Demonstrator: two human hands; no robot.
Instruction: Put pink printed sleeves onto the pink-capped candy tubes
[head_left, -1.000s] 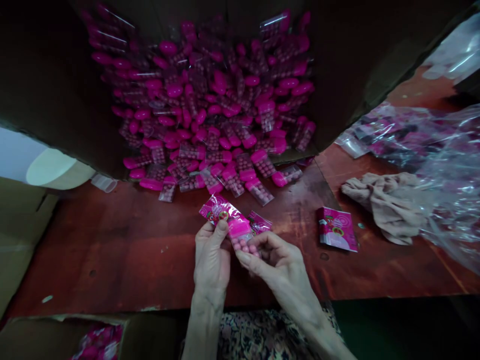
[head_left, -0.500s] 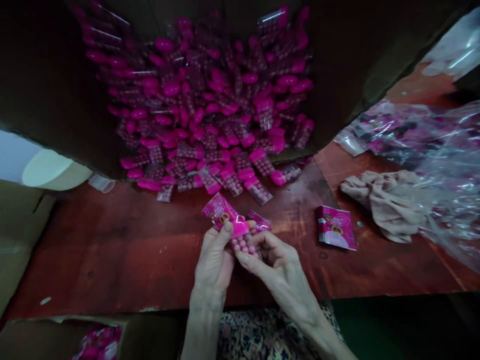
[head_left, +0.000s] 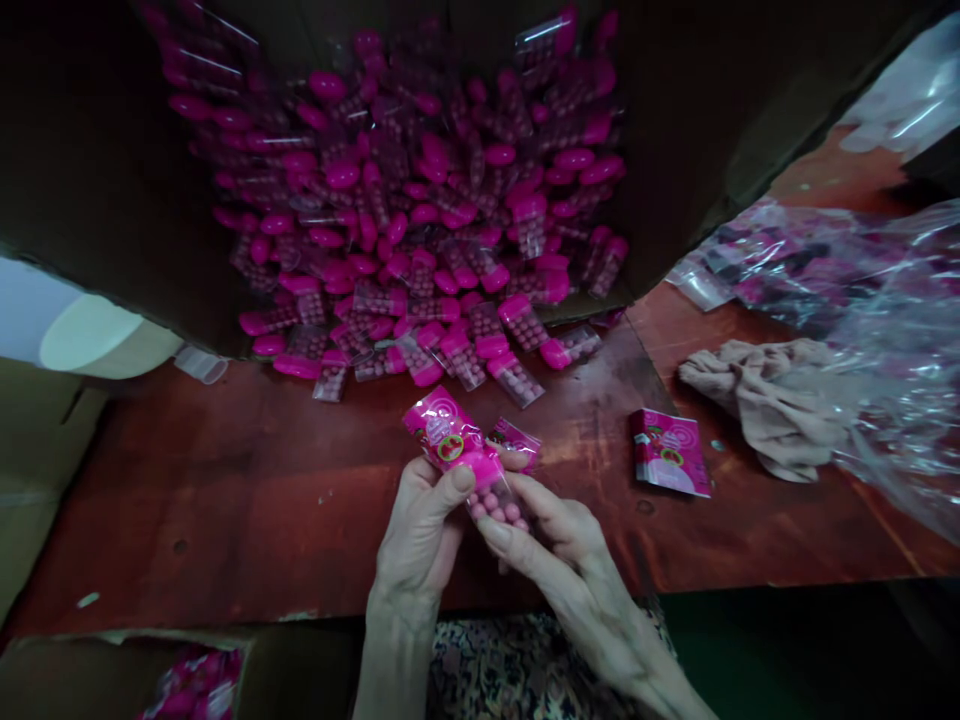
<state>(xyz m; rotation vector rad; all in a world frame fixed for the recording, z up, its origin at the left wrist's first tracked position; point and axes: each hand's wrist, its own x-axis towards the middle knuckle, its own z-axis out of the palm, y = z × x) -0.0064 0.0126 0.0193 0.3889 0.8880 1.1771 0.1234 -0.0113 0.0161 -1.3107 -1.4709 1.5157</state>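
Observation:
Between my hands, above the table, is a clear candy container [head_left: 500, 506] with pink balls inside and a bright pink cap. A pink printed sleeve [head_left: 442, 425] meets the cap end and sticks out up and to the left. My left hand [head_left: 420, 525] is closed on the capped end, its thumb pressing where cap and sleeve meet. Thumb and fingers of my right hand [head_left: 559, 550] pinch the clear lower part. Just behind the fingers, another printed sleeve [head_left: 517, 440] lies on the table, partly hidden.
A large cardboard box [head_left: 675, 150] lies open ahead, its heap of capped candy containers [head_left: 420, 210] spilling onto the red table [head_left: 247, 500]. On the right are a stack of sleeves [head_left: 670, 455], a cloth [head_left: 765, 400] and plastic bags [head_left: 885, 340]. A white bowl [head_left: 112, 340] stands left.
The container and sleeve have come slightly nearer to me and turned, so more of the print faces up. Both hands keep their hold, the right one shifting a little lower.

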